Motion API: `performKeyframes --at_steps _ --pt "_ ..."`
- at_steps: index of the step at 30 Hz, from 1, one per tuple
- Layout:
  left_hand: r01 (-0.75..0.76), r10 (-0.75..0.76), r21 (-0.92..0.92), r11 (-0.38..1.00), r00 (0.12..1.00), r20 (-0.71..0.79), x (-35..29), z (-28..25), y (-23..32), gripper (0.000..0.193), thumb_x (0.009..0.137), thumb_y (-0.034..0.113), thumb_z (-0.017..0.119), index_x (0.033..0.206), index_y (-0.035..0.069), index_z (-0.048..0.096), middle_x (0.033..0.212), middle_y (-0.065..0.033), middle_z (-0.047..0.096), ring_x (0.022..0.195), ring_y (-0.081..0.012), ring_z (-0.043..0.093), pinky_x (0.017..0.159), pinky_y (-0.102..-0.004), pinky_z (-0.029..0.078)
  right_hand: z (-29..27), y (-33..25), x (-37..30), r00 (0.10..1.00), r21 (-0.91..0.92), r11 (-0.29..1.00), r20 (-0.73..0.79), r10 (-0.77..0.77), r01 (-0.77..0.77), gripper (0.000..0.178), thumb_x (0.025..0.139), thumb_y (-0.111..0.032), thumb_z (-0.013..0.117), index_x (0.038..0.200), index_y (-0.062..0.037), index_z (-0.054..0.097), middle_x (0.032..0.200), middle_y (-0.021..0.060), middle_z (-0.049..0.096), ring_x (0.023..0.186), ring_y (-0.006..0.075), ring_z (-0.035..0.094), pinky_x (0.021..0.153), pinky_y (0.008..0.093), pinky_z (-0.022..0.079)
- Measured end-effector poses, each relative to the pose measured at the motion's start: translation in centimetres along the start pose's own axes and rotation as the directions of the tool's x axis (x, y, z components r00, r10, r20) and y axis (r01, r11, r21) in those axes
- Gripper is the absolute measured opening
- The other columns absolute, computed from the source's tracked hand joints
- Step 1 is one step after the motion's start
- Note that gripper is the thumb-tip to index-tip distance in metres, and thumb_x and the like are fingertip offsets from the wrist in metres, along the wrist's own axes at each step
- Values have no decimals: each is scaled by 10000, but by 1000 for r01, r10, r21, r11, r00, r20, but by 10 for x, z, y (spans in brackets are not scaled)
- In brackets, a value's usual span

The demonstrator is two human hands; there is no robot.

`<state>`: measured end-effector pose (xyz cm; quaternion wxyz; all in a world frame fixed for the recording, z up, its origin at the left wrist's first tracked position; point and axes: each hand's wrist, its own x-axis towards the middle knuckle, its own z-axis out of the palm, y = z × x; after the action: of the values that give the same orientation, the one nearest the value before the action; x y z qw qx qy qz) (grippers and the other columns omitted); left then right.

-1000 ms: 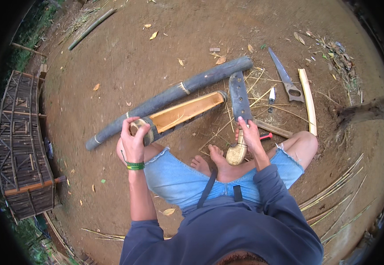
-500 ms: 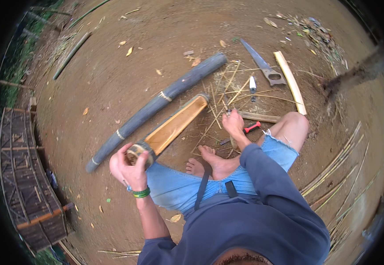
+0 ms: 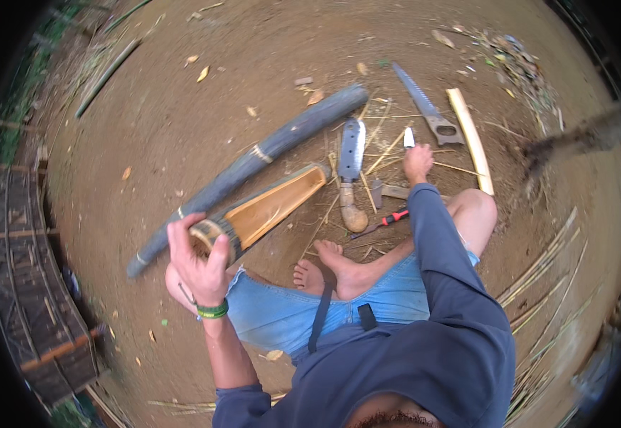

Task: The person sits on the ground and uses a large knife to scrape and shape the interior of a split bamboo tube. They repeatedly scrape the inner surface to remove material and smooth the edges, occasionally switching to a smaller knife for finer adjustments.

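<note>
My left hand (image 3: 200,260) grips the near end of a thick bamboo section (image 3: 275,210), with thumb and fingers spread around its rim. A long opening cut in this bamboo shows the pale inside. Farther right, my right hand (image 3: 417,164) is closed over the handle of a small knife (image 3: 409,137), whose short bright blade sticks out beyond the fingers. A machete (image 3: 352,150) with a wooden handle lies on the ground between the two hands. Near my right forearm lies a red-and-black screwdriver (image 3: 395,217).
Beyond the cut section lies a long dark bamboo pole (image 3: 260,153). A handsaw (image 3: 428,107) and a pale split bamboo strip (image 3: 471,139) are at the far right. Thin strips (image 3: 539,278) lie on the right, and a slatted bamboo structure (image 3: 32,271) stands at the left.
My right hand has moved right and away from me to the small knife. The machete now lies flat near where that hand was. My left hand stays on the bamboo, which has shifted slightly.
</note>
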<state>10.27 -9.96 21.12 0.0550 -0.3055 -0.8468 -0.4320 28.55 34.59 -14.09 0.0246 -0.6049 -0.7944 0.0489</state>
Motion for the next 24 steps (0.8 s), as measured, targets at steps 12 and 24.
performKeyframes --at_steps 12,24 --pt "11 -14 116 993 1000 24 33 11 25 409 796 291 736 1070 5 633 922 -148 554 838 -315 590 756 -394 475 -75 -17 55 891 153 963 -434 -135 220 286 1003 -206 598 1241 -48 582 1131 178 731 1122 367 667 970 614 434" --pt "-28 18 115 993 996 90 50 15 29 375 867 340 732 1033 17 641 896 -144 564 815 -319 581 731 -393 463 -217 -89 -166 545 939 328 329 -772 -103 199 1083 -259 509 1164 -94 585 689 -8 561 533 106 504 489 270 394"
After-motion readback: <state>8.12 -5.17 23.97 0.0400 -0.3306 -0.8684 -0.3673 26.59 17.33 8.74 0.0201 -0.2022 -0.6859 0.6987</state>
